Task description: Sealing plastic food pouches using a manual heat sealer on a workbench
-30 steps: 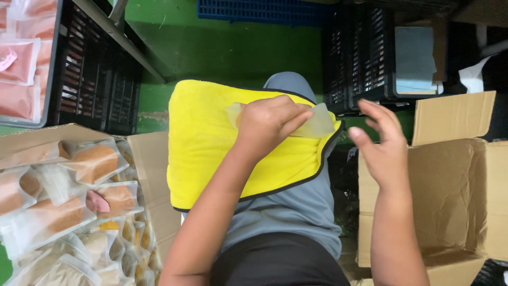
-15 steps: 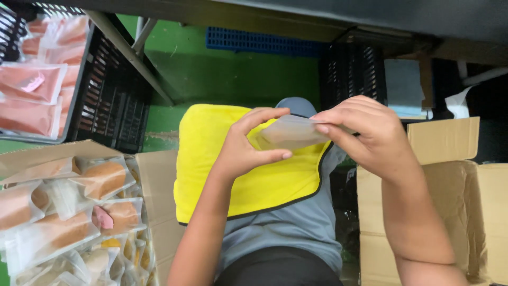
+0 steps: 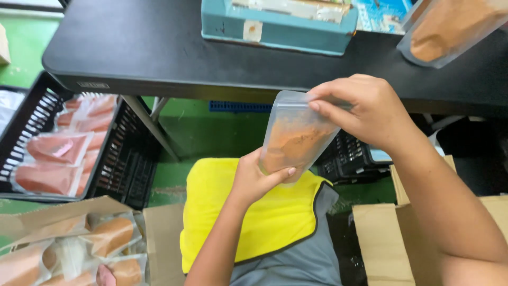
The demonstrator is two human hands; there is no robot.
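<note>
Head view gives me both hands on one clear plastic pouch (image 3: pixel 293 135) with orange-brown powder filling its lower part. My left hand (image 3: pixel 256 180) is clamped on the bottom of the pouch, thumb across the front and fingers wrapped behind, holding it upright and tilted a little to the right. My right hand (image 3: pixel 365 108) pinches the top edge of the pouch, fingers closed along the seal strip. The pouch sits in the air just in front of the edge of the black table (image 3: pixel 159 58), above the yellow apron (image 3: pixel 248 217) on my lap. On the table I see a teal box-shaped machine (image 3: pixel 275 21) and, at the far right, another pouch of the same powder (image 3: pixel 450 29) lying tilted. Down to my left a black crate (image 3: pixel 69 153) holds pinkish filled bags, and nearer me a cardboard box (image 3: pixel 79 238) holds orange-filled packs. A second cardboard box (image 3: pixel 386 238) stands to my right.
</note>
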